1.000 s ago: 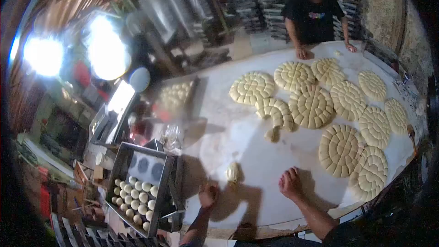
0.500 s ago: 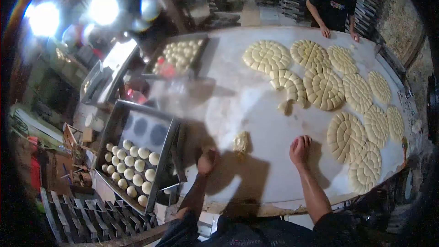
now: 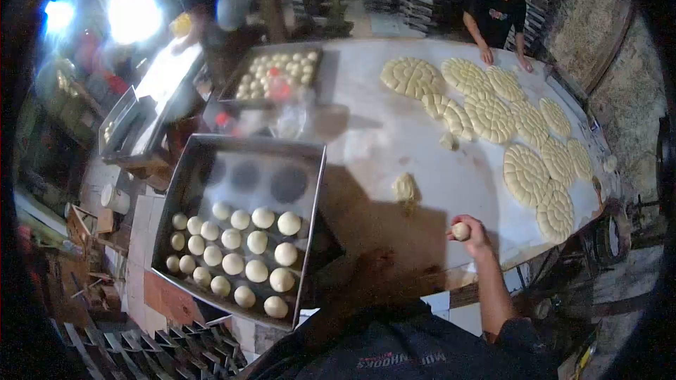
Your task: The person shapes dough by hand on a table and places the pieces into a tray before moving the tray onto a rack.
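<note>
Closely around a dough ball (image 3: 460, 231), the right hand (image 3: 473, 236); left hand (image 3: 373, 262), grip unclear in shadow

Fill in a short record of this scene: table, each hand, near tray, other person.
table: white; scored dough rounds on the right side, one loose lump
right hand: holds a ball
left hand: in shadow over the table's near edge; grip unclear
near tray: rows of balls in its near half
other person: at the far end, hands on the table
</note>
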`<state>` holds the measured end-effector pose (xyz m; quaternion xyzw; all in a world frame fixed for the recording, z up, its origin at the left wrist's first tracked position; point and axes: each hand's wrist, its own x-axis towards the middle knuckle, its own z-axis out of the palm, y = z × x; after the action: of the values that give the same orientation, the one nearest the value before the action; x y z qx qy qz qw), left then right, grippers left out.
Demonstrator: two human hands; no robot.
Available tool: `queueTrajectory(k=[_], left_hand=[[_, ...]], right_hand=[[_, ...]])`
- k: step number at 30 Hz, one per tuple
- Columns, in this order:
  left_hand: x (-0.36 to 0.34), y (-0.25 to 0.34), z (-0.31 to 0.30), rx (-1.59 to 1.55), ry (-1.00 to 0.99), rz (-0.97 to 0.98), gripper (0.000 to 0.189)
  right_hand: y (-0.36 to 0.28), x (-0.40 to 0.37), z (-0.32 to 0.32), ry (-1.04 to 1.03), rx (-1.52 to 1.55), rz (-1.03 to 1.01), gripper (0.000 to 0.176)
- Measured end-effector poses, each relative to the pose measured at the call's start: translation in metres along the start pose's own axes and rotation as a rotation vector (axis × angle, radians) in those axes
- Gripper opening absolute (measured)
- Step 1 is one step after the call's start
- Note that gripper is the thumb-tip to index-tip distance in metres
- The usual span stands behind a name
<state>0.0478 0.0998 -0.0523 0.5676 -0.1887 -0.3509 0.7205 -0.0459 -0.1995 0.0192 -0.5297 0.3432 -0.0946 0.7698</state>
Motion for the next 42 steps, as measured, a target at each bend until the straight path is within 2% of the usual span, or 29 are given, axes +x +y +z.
queueTrajectory(k=[3, 5, 6, 8, 9, 10, 11, 12, 13, 14, 15, 17, 19, 20, 21, 23, 25, 28, 29, 30, 31, 33, 34, 36, 37, 38, 40, 41, 42], left_hand=[[0.004, 0.012, 0.020, -0.056, -0.013, 0.015, 0.032], [0.007, 0.018, 0.019, -0.046, -0.051, -0.050, 0.032], [0.009, 0.022, 0.016, -0.028, -0.072, -0.091, 0.032], [0.009, 0.034, 0.013, 0.035, -0.093, -0.117, 0.032], [0.002, 0.057, 0.022, 0.130, -0.021, -0.041, 0.033], [-0.004, 0.071, 0.041, 0.013, 0.069, 0.190, 0.032], [-0.001, 0.074, 0.044, 0.016, 0.059, 0.170, 0.032], [0.007, 0.078, 0.045, 0.157, 0.010, 0.167, 0.032], [0.016, 0.079, 0.049, 0.298, -0.039, 0.168, 0.033], [0.027, 0.068, 0.052, 0.526, -0.018, 0.247, 0.029], [0.034, 0.074, 0.061, 0.532, -0.020, 0.235, 0.029], [0.052, 0.084, 0.086, 0.851, -0.022, 0.343, 0.022], [0.067, 0.078, 0.113, 0.880, -0.004, 0.354, 0.016], [0.073, 0.081, 0.129, 0.907, -0.064, 0.323, 0.018], [0.080, 0.083, 0.140, 0.936, -0.124, 0.292, 0.019], [0.104, 0.080, 0.141, 0.959, -0.200, 0.254, 0.019], [0.132, 0.084, 0.120, 1.103, -0.133, -0.047, 0.021], [0.168, 0.100, 0.079, 1.562, 0.155, 0.020, 0.033], [0.164, 0.097, 0.069, 1.725, 0.265, 0.031, 0.038], [0.151, 0.082, 0.050, 1.727, 0.263, -0.013, 0.038], [0.141, 0.059, 0.025, 1.762, 0.139, -0.016, 0.040], [0.111, 0.046, 0.028, 1.670, 0.095, -0.127, 0.043], [0.087, 0.046, 0.042, 1.545, 0.177, -0.223, 0.045], [0.036, 0.013, 0.032, 1.799, 0.168, 0.259, 0.051], [0.024, 0.031, 0.042, 1.822, 0.124, 0.119, 0.054], [0.027, 0.026, 0.021, 1.827, 0.105, 0.134, 0.054], [0.035, -0.005, -0.056, 1.262, 0.449, 0.173, 0.034], [0.047, -0.005, -0.060, 1.113, 0.520, 0.167, 0.030], [0.058, -0.004, -0.064, 0.960, 0.592, 0.173, 0.027]], right_hand=[[0.026, -0.034, 0.086, -0.248, 0.038, 0.122, 0.022], [0.062, -0.036, 0.117, -0.403, -0.482, -0.262, 0.028], [0.060, -0.042, 0.125, -0.376, -0.468, -0.245, 0.028], [0.047, -0.052, 0.134, -0.339, -0.762, -0.422, 0.030], [0.047, -0.056, 0.136, -0.320, -0.749, -0.403, 0.030], [0.046, -0.057, 0.137, -0.259, -0.546, -0.378, 0.028], [0.043, -0.059, 0.134, -0.198, -0.343, -0.350, 0.027], [0.033, -0.061, 0.128, -0.185, -0.468, -0.449, 0.025], [0.030, -0.059, 0.123, -0.180, -0.459, -0.436, 0.025], [0.028, -0.057, 0.117, -0.079, -0.588, -0.569, 0.026], [0.017, -0.056, 0.108, -0.029, -0.699, -0.594, 0.024], [0.004, -0.052, 0.085, 0.021, -0.801, -0.614, 0.023], [0.000, -0.039, 0.054, 0.116, -0.857, -0.824, 0.024], [0.003, -0.028, 0.029, 0.085, -0.892, -0.861, 0.021], [-0.003, -0.020, 0.015, 0.079, -0.875, -0.867, 0.021], [-0.015, -0.001, -0.011, 0.226, -0.916, -0.821, 0.022], [-0.014, 0.028, -0.042, 0.274, -0.870, -0.642, 0.027], [-0.009, 0.048, -0.066, 0.105, -0.934, -0.546, 0.028], [-0.004, 0.052, -0.063, 0.031, -0.972, -0.632, 0.025], [0.002, 0.051, -0.063, -0.045, -1.004, -0.720, 0.023], [0.002, 0.050, -0.068, -0.067, -1.000, -0.708, 0.023], [0.000, 0.041, -0.075, -0.125, -0.950, -0.802, 0.013], [0.008, 0.035, -0.087, -0.126, -1.004, -0.835, 0.010], [0.020, 0.021, -0.119, -0.190, -1.071, -0.961, 0.016], [0.021, 0.020, -0.133, -0.220, -1.131, -1.034, 0.019], [0.016, 0.027, -0.143, -0.197, -1.129, -1.029, 0.019], [0.000, 0.051, -0.157, -0.067, -1.229, -0.999, 0.015], [-0.006, 0.071, -0.148, -0.055, -1.180, -0.894, 0.018], [-0.013, 0.088, -0.130, -0.010, -1.129, -0.912, 0.017]])
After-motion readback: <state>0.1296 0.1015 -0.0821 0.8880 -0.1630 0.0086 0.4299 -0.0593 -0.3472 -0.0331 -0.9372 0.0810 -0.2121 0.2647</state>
